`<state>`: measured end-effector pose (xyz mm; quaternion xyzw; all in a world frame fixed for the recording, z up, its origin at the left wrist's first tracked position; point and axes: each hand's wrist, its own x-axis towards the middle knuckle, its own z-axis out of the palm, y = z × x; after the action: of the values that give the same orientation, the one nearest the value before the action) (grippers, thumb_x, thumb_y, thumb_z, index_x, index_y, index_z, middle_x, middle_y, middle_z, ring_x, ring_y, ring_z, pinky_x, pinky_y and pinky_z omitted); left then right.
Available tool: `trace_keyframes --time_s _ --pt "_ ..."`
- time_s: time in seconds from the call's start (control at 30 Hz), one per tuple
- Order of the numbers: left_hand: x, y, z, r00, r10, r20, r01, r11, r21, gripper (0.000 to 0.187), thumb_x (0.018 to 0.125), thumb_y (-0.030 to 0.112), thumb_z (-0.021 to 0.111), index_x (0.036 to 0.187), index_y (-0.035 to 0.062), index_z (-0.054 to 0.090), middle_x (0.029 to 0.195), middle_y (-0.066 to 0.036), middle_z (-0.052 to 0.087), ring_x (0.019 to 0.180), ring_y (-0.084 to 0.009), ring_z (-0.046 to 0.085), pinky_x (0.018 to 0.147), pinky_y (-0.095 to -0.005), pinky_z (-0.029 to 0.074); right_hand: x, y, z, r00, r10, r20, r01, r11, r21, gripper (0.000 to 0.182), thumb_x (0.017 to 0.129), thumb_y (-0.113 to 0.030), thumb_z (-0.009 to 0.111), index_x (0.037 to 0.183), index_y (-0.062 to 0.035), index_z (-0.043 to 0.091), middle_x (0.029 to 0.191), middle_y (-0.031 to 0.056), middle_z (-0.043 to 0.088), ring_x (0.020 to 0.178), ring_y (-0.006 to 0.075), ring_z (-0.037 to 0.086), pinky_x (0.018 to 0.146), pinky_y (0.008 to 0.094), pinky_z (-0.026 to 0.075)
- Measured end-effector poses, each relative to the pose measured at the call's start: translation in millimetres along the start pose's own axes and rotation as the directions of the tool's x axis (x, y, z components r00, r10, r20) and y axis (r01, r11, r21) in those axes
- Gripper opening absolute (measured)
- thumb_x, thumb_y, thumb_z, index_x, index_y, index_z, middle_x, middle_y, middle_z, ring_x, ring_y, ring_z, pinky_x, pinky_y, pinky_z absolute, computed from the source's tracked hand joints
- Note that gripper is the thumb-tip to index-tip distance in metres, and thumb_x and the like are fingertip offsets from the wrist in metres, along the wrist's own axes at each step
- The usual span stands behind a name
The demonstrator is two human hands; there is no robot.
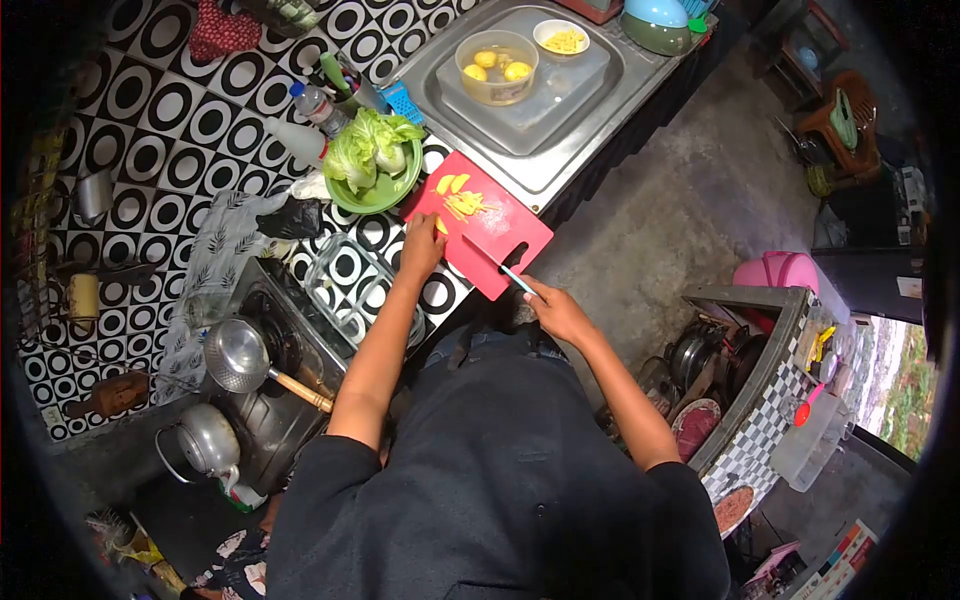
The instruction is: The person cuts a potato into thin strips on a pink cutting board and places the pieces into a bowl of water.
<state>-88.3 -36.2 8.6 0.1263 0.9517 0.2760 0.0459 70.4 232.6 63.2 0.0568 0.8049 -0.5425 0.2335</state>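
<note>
A red cutting board [515,220] lies at the counter's edge in front of me. On it are a small heap of yellow potato sticks [465,205] and some thicker potato slices [452,184]. My left hand [424,243] is at the board's left side, fingers closed on a yellow potato piece [440,226]. My right hand [557,309] grips a knife [517,279] by its light blue handle. The blade points up and left across the board, its tip apart from the left hand. The fingertips of both hands are partly hidden.
A green bowl of lettuce [385,190] stands beyond the board. The metal sink [530,172] holds a tub of peeled potatoes [497,95] and a white bowl of potato sticks [562,40]. A glass dish [352,305] sits left; the stove carries a strainer [236,355] and a kettle [207,440].
</note>
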Motion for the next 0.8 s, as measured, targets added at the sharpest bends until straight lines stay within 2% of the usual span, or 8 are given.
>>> trace_keyframes --time_s 0.03,0.13,0.23,0.33,0.43,0.47,0.67,0.8 --pt "0 -1 0 1.0 0.0 -0.005 0.0 1.0 0.004 0.053 0.077 0.006 0.078 0.126 -0.0006 0.059 0.118 -0.02 0.057 0.115 -0.0388 0.053 0.1 -0.0424 0.045 1 0 0 1.0 0.015 0.01 -0.015 1.0 0.008 0.042 0.102 -0.024 0.052 0.141 -0.0104 0.054 0.134 0.0205 0.06 0.12 0.0412 0.059 0.103 0.0443 0.046" --pt "1 -1 0 1.0 -0.016 0.008 0.016 0.999 -0.028 0.05 0.077 0.006 0.078 0.124 -0.0012 0.06 0.117 -0.02 0.057 0.113 -0.0389 0.053 0.099 -0.0424 0.046 0 -7 3 0.995 -0.083 -0.06 0.079 0.994 -0.077 0.039 0.101 -0.019 0.053 0.139 -0.0104 0.055 0.082 0.0171 0.067 0.077 0.0331 0.067 0.074 0.0427 0.051" --pt "2 -4 2 0.999 0.018 -0.03 -0.019 0.999 -0.028 0.048 0.076 0.008 0.079 0.119 -0.0021 0.061 0.113 -0.02 0.058 0.112 -0.039 0.053 0.098 -0.0428 0.046 -1 -29 2 0.999 0.047 -0.015 -0.048 0.993 -0.106 0.036 0.1 -0.017 0.05 0.131 -0.0009 0.055 0.116 0.029 0.064 0.108 0.0454 0.061 0.095 0.0496 0.047" --pt "3 -8 3 1.0 0.013 -0.016 -0.015 0.997 -0.081 0.047 0.075 0.009 0.081 0.117 -0.0023 0.061 0.111 -0.02 0.058 0.111 -0.0392 0.053 0.097 -0.0434 0.046 -1 -30 17 0.987 -0.087 -0.134 0.05 0.965 -0.257 0.036 0.097 -0.011 0.049 0.13 0.0025 0.052 0.12 0.0295 0.061 0.111 0.0464 0.059 0.096 0.0502 0.047" --pt "0 -9 4 0.992 0.081 -0.093 -0.087 0.994 -0.07 0.046 0.073 0.009 0.083 0.113 -0.0011 0.063 0.107 -0.018 0.058 0.105 -0.0376 0.056 0.094 -0.0433 0.046 -1 -37 26 0.978 -0.146 -0.152 0.089 0.941 -0.326 0.039 0.095 -0.008 0.049 0.132 0.0037 0.048 0.123 0.0284 0.058 0.112 0.0463 0.058 0.096 0.0507 0.047" --pt "0 -9 5 0.996 0.05 -0.068 -0.056 0.995 -0.087 0.045 0.073 0.009 0.083 0.112 -0.0005 0.063 0.107 -0.018 0.058 0.106 -0.0375 0.055 0.094 -0.0432 0.046 1 -35 28 0.97 -0.185 -0.156 0.121 0.929 -0.349 0.047 0.092 -0.007 0.05 0.139 -0.0005 0.045 0.121 0.0268 0.057 0.113 0.0446 0.058 0.096 0.0504 0.047" --pt "3 -18 1 0.992 0.119 -0.04 -0.123 0.982 -0.142 0.046 0.073 0.008 0.083 0.113 -0.0002 0.062 0.109 -0.018 0.057 0.108 -0.0374 0.054 0.094 -0.0435 0.046 1 -76 28 0.995 -0.052 -0.088 0.005 0.886 -0.464 0.059 0.089 -0.007 0.052 0.147 -0.0119 0.042 0.118 0.0266 0.059 0.106 0.043 0.061 0.09 0.0501 0.05" --pt "5 -25 5 0.99 0.13 -0.054 -0.138 0.974 -0.181 0.044 0.074 0.007 0.082 0.112 -0.0007 0.061 0.107 -0.017 0.058 0.104 -0.0357 0.056 0.092 -0.0426 0.047 9 -77 31 0.992 -0.041 -0.12 -0.028 0.853 -0.522 0.059 0.089 -0.008 0.053 0.147 -0.01 0.043 0.118 0.0276 0.059 0.1 0.0433 0.064 0.086 0.051 0.052"
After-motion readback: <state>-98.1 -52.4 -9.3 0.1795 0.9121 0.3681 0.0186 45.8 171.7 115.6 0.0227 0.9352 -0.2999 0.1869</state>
